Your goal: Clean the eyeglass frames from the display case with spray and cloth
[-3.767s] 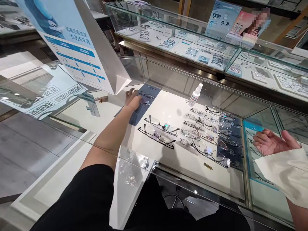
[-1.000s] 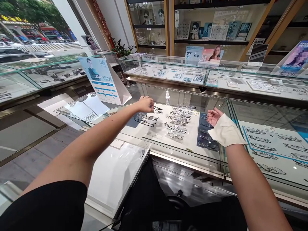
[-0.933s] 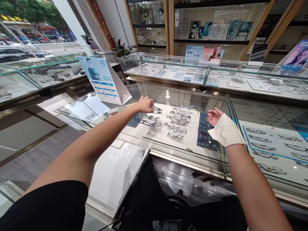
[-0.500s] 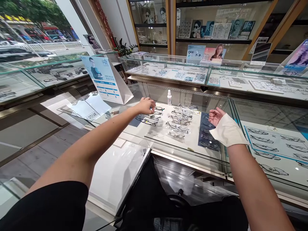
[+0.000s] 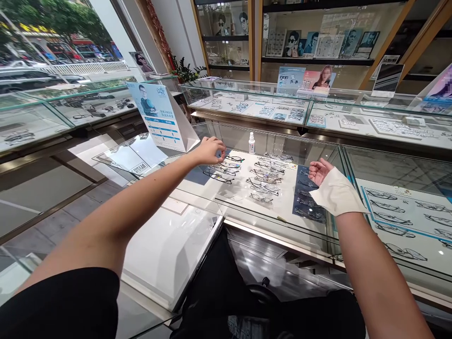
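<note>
My left hand [image 5: 210, 151] hangs over the glass display counter [image 5: 254, 210], near the left rows of eyeglasses. Its fingers curl down in a pinch; whatever they hold, if anything, is hidden. Just right of it is a pair of dark eyeglasses [image 5: 234, 158]. A small white spray bottle [image 5: 252, 143] stands upright farther right. On the other side, my right hand [image 5: 319, 172] is raised over a dark blue tray [image 5: 299, 207] of glasses, palm partly turned inward. Cream cloth [image 5: 335, 194] covers its wrist and lower palm. Its fingers are loosely bent and apart, with nothing visible between them.
A tent-shaped blue-and-white sign [image 5: 158, 115] stands behind my left hand. Several eyeglasses [image 5: 264, 187] lie in the middle rows, with a blue-edged tray [image 5: 399, 205] at right. More glass cases [image 5: 243, 102] line the back. A white surface [image 5: 155, 254] adjoins the counter at lower left.
The view has shifted slightly, so the surroundings sit a little farther right. My left hand has drawn slightly left relative to the glasses. My right hand keeps nearly the same pose.
</note>
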The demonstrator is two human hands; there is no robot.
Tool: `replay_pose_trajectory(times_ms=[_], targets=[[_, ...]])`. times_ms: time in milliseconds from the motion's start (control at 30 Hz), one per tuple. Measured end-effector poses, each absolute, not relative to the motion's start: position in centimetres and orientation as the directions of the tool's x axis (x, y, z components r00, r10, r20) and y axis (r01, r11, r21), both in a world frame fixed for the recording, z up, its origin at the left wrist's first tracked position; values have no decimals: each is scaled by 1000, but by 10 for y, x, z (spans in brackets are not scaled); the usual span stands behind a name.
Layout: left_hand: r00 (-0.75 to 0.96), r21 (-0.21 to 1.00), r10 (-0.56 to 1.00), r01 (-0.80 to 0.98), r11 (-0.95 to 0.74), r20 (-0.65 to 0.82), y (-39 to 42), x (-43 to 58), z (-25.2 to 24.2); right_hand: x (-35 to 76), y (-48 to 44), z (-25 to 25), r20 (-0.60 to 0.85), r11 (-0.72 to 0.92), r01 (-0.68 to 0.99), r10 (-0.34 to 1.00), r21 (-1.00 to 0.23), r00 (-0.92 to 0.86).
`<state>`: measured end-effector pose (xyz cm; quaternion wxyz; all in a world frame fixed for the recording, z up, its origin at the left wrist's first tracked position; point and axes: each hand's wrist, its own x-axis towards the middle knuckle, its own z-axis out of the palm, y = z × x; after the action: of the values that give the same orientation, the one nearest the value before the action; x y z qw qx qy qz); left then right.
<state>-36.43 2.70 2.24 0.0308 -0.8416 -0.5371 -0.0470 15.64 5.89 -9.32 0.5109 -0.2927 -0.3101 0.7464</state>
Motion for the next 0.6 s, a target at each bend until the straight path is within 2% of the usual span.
replay_pose_trajectory(times_ms=[167, 367, 567, 600], targets=[[477, -13, 858, 875, -483, 189, -38, -380, 51, 157, 62, -96, -114, -284, -580, 943, -764, -313], [499, 1, 843, 860, -510, 199, -167, -400, 61, 162, 70, -99, -112, -269, -485, 938, -832, -329], [365, 12, 919, 929, -371, 149, -292, -412, 34, 167, 72, -102, -51, -190, -439, 950, -878, -309], [305, 17, 934, 949, -314, 187, -312, -415, 26, 167, 72, -102, -62, -202, -430, 946, -880, -317]])
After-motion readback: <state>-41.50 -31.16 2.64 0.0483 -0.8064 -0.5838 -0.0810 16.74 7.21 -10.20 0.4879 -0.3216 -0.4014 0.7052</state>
